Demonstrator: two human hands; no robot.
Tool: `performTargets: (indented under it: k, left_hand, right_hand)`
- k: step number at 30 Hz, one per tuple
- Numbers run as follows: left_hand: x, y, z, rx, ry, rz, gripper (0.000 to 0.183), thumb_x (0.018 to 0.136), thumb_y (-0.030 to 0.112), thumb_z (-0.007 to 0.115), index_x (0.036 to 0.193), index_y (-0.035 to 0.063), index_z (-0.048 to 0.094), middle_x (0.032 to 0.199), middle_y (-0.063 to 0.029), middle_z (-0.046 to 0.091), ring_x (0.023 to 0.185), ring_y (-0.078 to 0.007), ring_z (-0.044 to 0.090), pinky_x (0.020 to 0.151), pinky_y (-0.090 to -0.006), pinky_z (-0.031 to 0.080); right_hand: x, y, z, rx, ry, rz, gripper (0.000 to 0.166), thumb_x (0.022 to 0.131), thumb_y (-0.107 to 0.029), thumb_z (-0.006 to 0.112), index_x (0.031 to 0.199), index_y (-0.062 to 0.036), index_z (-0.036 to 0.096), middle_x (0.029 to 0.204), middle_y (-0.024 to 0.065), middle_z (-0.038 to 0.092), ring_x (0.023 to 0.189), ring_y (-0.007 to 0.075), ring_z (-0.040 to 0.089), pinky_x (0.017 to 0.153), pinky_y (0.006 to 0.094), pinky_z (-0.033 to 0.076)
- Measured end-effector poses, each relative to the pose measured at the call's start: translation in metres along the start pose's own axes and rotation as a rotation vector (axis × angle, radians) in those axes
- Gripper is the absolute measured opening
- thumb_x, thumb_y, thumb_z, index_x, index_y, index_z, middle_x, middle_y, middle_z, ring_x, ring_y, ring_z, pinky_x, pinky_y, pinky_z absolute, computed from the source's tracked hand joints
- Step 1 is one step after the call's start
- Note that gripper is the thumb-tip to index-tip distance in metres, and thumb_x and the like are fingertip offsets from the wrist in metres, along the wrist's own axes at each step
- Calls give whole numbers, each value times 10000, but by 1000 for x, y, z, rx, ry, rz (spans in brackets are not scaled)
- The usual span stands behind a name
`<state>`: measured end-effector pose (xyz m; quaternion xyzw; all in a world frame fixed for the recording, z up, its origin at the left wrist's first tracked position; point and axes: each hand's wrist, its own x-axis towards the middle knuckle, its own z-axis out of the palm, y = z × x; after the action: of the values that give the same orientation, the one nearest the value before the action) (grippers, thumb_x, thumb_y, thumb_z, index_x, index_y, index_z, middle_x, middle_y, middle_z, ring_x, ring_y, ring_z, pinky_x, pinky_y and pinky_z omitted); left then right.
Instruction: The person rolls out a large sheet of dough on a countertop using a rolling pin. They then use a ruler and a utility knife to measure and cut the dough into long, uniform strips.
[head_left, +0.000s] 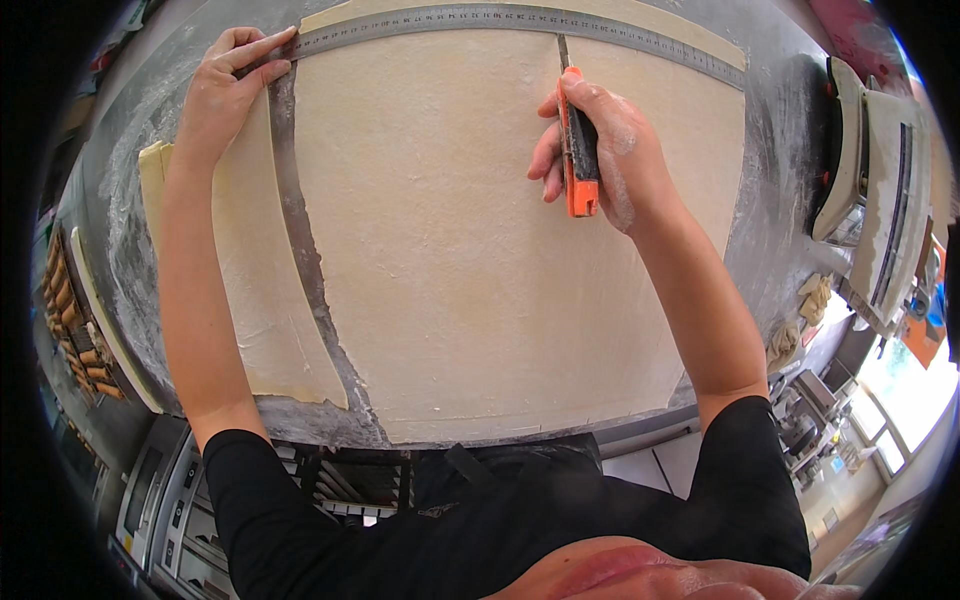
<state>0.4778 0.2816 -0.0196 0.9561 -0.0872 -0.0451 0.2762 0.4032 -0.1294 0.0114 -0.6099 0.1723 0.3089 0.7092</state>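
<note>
A large rolled sheet of pale dough (450, 247) lies flat before me on the floured metal worktop (772, 150). Across its far part runs a long steel ruler (465, 16), with a band of dough showing beyond it. My left hand (225, 94) grips the ruler's left end between thumb and fingers. In my right hand (611, 142) is an orange-and-black snap-off utility knife (577, 150), its blade pointing away from me. The blade tip meets the ruler's near edge, right of the middle. Flour whitens the side of my right hand.
A separate dough strip (255, 277) lies under my left forearm, across a narrow gap from the sheet. Further left stands a rack of brown baked rolls (75, 330). On the right are a kitchen scale (862, 165) and crumpled cloths (799, 319). Oven-like equipment (161, 487) sits below left.
</note>
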Motion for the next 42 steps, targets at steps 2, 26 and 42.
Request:
performTargets:
  k: [2,26,42]
  left_hand:
    - [0,2,-1,4,-3,2,421,951,114,751,1368,166,763,1146,10,593,1129,-129,587,1038,-248,434]
    - [1,0,-1,-4,-6,38,414,953,119,753,1366,141,759,1160,-8,616,1126,-144,596,1017,-255,446]
    - [0,3,0,-17,13,12,420,934,133,768,1351,184,767,1124,4,604,1059,-139,603,970,-261,469]
  right_hand:
    - [0,0,0,-4,-1,-5,480,1095,-479,488,1098,-6,572,712,200,707,477,214,646,455,307,510]
    - [-12,-4,4,-69,18,-21,480,1085,-476,499,1081,-1,572,684,200,693,463,229,629,447,329,505]
    - [-9,6,40,12,-64,1,490,1093,-480,466,1100,2,553,708,211,691,475,216,623,481,325,520]
